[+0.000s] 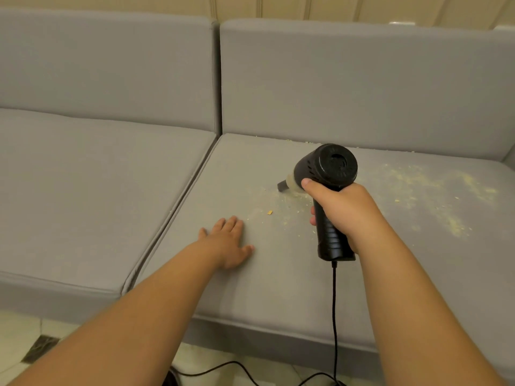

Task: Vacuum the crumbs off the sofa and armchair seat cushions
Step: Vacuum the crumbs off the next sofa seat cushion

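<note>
The person's right hand (347, 211) is wrapped round the handle of a black handheld vacuum (327, 190), thumb up near the round rear cap, fingers curled about the grip. The vacuum's small nozzle (283, 186) points down and to the left, its tip touching the right-hand seat cushion (264, 288) of the grey sofa — a pale, translucent section sits between nozzle and body. Scattered crumbs (289, 203) lie just beside the nozzle, with one larger yellowish flake (269, 212) a little nearer the person. A broader dusting of pale crumbs (434, 190) spreads across the cushion to the right of the vacuum, and a thin line of them follows the seam below the back cushion (362, 87). The left hand (228, 242) lies flat on the same cushion, fingers straight and slightly spread, near the flake but apart from it. A black cord (334, 316) hangs from the handle's base down over the cushion's front edge to the tiled floor (16, 338). The left seat cushion (92, 196) lies alongside.
</note>
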A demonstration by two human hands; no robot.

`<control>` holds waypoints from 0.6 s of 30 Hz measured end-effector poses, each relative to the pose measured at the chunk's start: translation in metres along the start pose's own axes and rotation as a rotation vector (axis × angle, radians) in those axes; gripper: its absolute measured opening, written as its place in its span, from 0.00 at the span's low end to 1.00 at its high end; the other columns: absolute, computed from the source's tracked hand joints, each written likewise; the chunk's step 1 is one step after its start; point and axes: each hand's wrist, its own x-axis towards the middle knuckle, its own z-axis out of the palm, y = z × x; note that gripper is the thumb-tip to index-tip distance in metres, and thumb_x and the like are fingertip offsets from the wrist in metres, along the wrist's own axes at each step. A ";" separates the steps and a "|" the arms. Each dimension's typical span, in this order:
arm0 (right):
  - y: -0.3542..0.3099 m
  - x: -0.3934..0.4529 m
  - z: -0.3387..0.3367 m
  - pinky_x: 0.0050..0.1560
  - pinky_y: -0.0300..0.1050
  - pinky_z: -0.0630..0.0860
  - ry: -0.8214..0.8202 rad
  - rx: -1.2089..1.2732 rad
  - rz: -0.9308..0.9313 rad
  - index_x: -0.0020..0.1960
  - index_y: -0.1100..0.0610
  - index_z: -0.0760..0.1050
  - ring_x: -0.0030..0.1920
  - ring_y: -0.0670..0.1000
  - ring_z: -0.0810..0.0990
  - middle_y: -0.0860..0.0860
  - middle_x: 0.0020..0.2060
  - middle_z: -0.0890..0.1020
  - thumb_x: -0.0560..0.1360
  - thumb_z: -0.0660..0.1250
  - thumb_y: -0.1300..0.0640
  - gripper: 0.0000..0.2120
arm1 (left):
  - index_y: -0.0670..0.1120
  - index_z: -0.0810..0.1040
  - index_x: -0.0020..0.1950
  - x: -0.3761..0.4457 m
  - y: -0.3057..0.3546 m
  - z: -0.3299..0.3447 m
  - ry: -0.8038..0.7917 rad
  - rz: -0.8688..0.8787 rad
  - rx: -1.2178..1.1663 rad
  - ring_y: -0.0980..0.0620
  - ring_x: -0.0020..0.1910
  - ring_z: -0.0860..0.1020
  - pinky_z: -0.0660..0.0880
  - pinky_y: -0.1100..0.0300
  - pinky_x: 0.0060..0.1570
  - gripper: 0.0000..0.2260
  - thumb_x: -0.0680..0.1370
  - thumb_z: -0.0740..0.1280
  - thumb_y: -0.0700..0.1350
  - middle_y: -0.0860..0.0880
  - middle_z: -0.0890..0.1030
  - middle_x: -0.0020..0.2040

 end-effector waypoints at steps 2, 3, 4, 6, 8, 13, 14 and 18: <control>-0.001 -0.002 0.002 0.42 0.47 0.84 -0.034 0.042 0.022 0.49 0.54 0.81 0.37 0.52 0.87 0.57 0.44 0.88 0.77 0.76 0.45 0.13 | 0.51 0.43 0.85 -0.002 -0.005 -0.002 0.012 -0.016 -0.002 0.49 0.84 0.42 0.48 0.34 0.78 0.36 0.84 0.52 0.66 0.53 0.40 0.85; 0.000 -0.003 0.004 0.41 0.47 0.83 -0.045 0.059 0.030 0.50 0.54 0.81 0.37 0.52 0.87 0.57 0.44 0.87 0.77 0.76 0.45 0.13 | 0.51 0.43 0.85 -0.004 -0.006 -0.003 0.012 -0.025 -0.006 0.49 0.84 0.42 0.48 0.34 0.78 0.36 0.84 0.52 0.66 0.53 0.40 0.85; 0.001 -0.003 0.006 0.40 0.46 0.83 -0.054 0.071 0.033 0.50 0.54 0.81 0.37 0.52 0.87 0.57 0.44 0.87 0.77 0.76 0.45 0.13 | 0.51 0.43 0.85 -0.005 -0.006 -0.002 0.011 -0.029 -0.010 0.49 0.84 0.42 0.48 0.34 0.79 0.36 0.84 0.52 0.66 0.53 0.40 0.85; 0.002 -0.005 0.011 0.39 0.45 0.83 -0.061 0.073 0.032 0.49 0.54 0.81 0.37 0.52 0.86 0.57 0.44 0.87 0.77 0.76 0.45 0.12 | 0.51 0.42 0.85 -0.010 -0.008 -0.002 -0.002 -0.032 -0.022 0.49 0.84 0.41 0.48 0.34 0.79 0.36 0.84 0.52 0.65 0.53 0.40 0.85; 0.003 -0.006 0.015 0.41 0.47 0.84 -0.072 0.078 0.025 0.49 0.53 0.80 0.37 0.52 0.87 0.56 0.43 0.87 0.78 0.75 0.45 0.12 | 0.50 0.42 0.85 -0.014 -0.007 -0.004 -0.013 -0.033 -0.027 0.49 0.84 0.41 0.48 0.34 0.79 0.36 0.84 0.52 0.65 0.53 0.40 0.85; 0.006 -0.009 0.021 0.50 0.53 0.86 -0.114 0.058 0.012 0.50 0.54 0.81 0.38 0.52 0.87 0.58 0.44 0.88 0.77 0.76 0.44 0.14 | 0.50 0.43 0.85 -0.020 -0.006 0.000 -0.027 -0.031 -0.005 0.48 0.84 0.41 0.49 0.33 0.78 0.36 0.84 0.52 0.65 0.53 0.41 0.85; 0.005 -0.010 0.022 0.50 0.53 0.86 -0.126 0.042 0.006 0.51 0.54 0.82 0.39 0.52 0.88 0.58 0.45 0.88 0.77 0.76 0.44 0.14 | 0.50 0.43 0.85 -0.021 -0.005 0.002 -0.033 -0.025 0.002 0.48 0.84 0.42 0.49 0.33 0.78 0.36 0.84 0.52 0.65 0.53 0.41 0.85; 0.003 -0.012 0.016 0.52 0.56 0.86 -0.114 0.086 0.032 0.52 0.56 0.82 0.39 0.53 0.88 0.58 0.44 0.88 0.76 0.77 0.43 0.17 | 0.50 0.42 0.85 -0.024 0.004 0.009 -0.040 -0.002 0.028 0.48 0.84 0.42 0.48 0.32 0.78 0.37 0.84 0.52 0.66 0.53 0.41 0.85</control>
